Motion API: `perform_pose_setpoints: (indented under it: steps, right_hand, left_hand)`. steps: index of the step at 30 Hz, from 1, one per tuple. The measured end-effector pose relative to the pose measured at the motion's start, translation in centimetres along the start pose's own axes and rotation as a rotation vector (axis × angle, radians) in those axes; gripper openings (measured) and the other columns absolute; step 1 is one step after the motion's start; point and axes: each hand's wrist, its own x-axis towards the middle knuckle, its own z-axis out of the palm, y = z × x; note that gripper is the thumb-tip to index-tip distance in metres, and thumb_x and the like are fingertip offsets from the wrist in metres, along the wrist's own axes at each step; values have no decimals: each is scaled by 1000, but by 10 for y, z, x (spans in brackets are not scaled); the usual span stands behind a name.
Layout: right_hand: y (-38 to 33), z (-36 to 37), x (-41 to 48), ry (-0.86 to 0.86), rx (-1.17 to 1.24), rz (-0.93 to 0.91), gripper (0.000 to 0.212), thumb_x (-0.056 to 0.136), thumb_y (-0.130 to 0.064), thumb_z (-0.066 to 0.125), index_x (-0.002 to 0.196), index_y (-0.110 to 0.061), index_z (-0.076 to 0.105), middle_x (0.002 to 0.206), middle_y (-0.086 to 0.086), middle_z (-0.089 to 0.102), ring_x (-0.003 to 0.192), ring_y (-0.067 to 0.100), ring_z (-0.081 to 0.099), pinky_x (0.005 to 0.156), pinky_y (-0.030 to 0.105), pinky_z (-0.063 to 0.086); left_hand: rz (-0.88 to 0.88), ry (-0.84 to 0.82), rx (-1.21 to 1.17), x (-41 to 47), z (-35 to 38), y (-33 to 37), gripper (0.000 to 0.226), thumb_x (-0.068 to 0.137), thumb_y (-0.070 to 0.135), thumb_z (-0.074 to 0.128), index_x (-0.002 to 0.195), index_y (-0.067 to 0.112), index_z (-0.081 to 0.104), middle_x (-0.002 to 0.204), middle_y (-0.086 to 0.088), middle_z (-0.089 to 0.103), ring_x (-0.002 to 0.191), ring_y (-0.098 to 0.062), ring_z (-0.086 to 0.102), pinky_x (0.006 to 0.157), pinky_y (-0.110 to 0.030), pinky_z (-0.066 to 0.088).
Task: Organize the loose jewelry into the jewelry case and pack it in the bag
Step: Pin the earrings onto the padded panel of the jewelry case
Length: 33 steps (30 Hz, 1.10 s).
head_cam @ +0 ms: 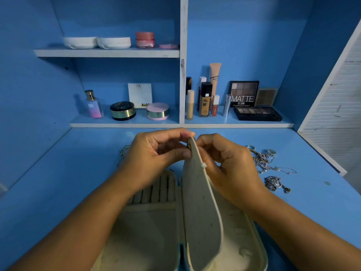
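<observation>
The open jewelry case (152, 231) lies at the table's (58, 182) near edge. Fingers (180, 154) of the left hand (156, 151) pinch a tiny gold piece (188, 146) at the soft centre flap's (199, 202) top; the right hand (228, 163) grips the flap. The piece looks light and slippery, probably best pinched fingertip-tight.

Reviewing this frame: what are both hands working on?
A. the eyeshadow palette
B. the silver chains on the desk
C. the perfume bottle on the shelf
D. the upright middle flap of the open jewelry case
D: the left hand and right hand both pinch the top of the cream middle flap that stands up from the open jewelry case, while the silver chains lie apart on the desk to the right.
</observation>
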Motion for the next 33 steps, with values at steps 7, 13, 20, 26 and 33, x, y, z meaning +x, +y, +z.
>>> perform_pose_setpoints:
  steps: [7, 13, 20, 26, 33]
  right_hand:
    - [-14, -30, -1, -246, -107, 282, 22, 92, -24, 57, 114, -30, 58, 101, -22, 65, 93, -9, 59, 74, 7, 45]
    - [15, -81, -39, -642, -823, 379, 52, 96, -53, 29, 144, -35, 31, 150, -14, 30, 139, 7, 25, 113, 23, 18]
    - [27, -71, -79, -538, -751, 404, 85, 77, -75, -9, 145, -38, 28, 151, -23, 18, 145, 3, 2, 118, 27, 4]
    - [23, -68, -76, -485, -753, 414, 71, 80, -63, 8, 142, -39, 35, 151, -17, 29, 141, 2, 19, 117, 29, 9]
    - [26, -69, -77, -463, -723, 417, 67, 81, -63, 14, 138, -39, 41, 149, -17, 34, 139, 3, 25, 117, 31, 12]
  left_hand:
    - [-60, -41, -26, -1, -2, -1, 33, 74, 19, 67, 106, 27, 65, 102, 2, 74, 99, -7, 69, 81, -16, 52]
    - [-58, -80, -53, -4, -4, -4, 32, 75, 25, 68, 96, 49, 70, 104, 1, 73, 101, -11, 69, 84, -17, 52]
    - [-65, -45, -49, -4, -1, -4, 34, 73, 20, 66, 105, 29, 63, 104, -2, 72, 95, -3, 68, 79, -12, 51]
    - [-91, -184, 54, -7, 2, -11, 49, 74, 34, 73, 121, 42, 60, 112, 2, 66, 104, -9, 64, 90, -20, 51]
    - [-142, -313, 445, -8, 4, -20, 49, 82, 32, 74, 124, 49, 55, 121, 24, 59, 113, 6, 54, 93, -14, 41]
